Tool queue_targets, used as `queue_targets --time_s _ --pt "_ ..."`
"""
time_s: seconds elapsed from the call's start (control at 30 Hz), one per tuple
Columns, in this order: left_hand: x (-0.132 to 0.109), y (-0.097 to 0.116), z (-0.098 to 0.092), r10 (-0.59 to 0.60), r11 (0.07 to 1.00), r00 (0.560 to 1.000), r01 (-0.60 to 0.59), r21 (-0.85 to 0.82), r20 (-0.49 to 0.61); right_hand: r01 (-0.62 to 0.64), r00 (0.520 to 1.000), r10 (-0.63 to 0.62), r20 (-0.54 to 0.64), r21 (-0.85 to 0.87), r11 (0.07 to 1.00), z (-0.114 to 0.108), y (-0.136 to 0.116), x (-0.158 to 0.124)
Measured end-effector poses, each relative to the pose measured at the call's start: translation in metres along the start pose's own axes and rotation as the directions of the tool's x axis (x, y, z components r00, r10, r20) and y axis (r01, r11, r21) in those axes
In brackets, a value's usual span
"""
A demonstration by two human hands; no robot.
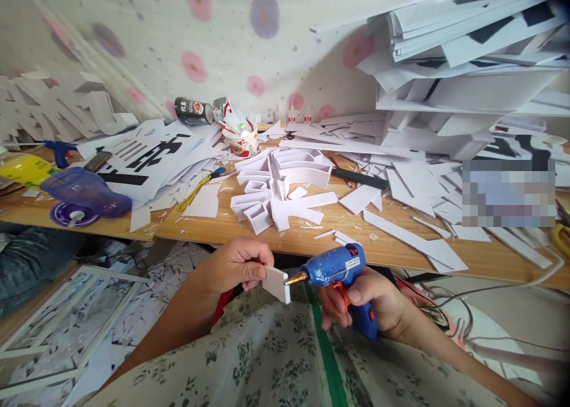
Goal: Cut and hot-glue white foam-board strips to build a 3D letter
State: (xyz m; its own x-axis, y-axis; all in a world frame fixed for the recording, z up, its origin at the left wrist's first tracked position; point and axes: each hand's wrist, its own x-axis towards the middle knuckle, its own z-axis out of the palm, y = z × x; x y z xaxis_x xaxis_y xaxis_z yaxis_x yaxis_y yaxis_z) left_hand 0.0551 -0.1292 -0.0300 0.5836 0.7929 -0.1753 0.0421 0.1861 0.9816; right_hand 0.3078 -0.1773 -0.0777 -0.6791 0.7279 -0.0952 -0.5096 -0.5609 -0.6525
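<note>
Between its thumb and fingers, my left hand (243, 264) pinches a small white foam board piece (276, 284), held over my lap in front of the table edge. My right hand (363, 300) is wrapped round a blue glue gun (333, 267), with fingers at its orange trigger. The gun's brass nozzle points left and meets or nearly meets the edge of the piece. Beyond both hands, on the wooden table, lies a white built-up shape (280, 187) with thin upright walls and open compartments.
White offcuts (401, 187) litter the table (209, 227). A black-handled tool (360, 178), yellow-handled scissors (193, 193), a paper tub (241, 141) and a purple bottle (86, 190) lie around. Sheets are piled high (463, 86) at right. A cord (512, 285) hangs off the right edge.
</note>
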Motion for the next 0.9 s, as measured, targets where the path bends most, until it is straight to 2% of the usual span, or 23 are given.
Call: queue_targets --time_s 0.3,0.4,0.5,0.57,0.63,0.7,0.8,0.9 --pt "0.005 -0.004 -0.011 -0.017 0.994 0.997 0.008 0.113 0.076 0.018 0.999 -0.019 -0.038 -0.041 0.999 0.0 -0.004 0.0" --pt "0.005 -0.002 -0.011 -0.033 0.991 0.996 0.022 0.133 0.081 0.024 0.995 -0.031 -0.094 -0.079 0.997 0.001 -0.007 0.002" --pt "0.006 0.006 -0.012 -0.05 0.983 0.992 0.029 0.183 0.114 0.037 0.984 -0.061 -0.165 -0.142 0.989 -0.002 -0.011 0.004" --pt "0.008 0.017 -0.014 -0.059 0.952 0.994 0.027 0.306 0.097 0.089 0.969 -0.126 -0.213 -0.176 0.98 -0.007 -0.016 0.005" --pt "0.012 0.033 -0.017 -0.019 0.85 1.0 0.009 0.527 0.014 0.181 0.925 -0.239 -0.295 -0.21 0.961 -0.014 -0.024 0.005" --pt "0.017 0.051 -0.019 0.099 0.649 0.994 -0.029 0.76 -0.046 0.281 0.85 -0.363 -0.383 -0.254 0.926 -0.023 -0.034 0.005" --pt "0.03 0.073 -0.019 0.25 0.324 0.968 -0.117 0.939 0.034 0.396 0.745 -0.503 -0.438 -0.316 0.862 -0.034 -0.045 0.005" --pt "0.049 0.083 -0.018 0.276 0.149 0.952 -0.177 0.973 0.131 0.445 0.685 -0.564 -0.462 -0.347 0.825 -0.041 -0.046 0.006"
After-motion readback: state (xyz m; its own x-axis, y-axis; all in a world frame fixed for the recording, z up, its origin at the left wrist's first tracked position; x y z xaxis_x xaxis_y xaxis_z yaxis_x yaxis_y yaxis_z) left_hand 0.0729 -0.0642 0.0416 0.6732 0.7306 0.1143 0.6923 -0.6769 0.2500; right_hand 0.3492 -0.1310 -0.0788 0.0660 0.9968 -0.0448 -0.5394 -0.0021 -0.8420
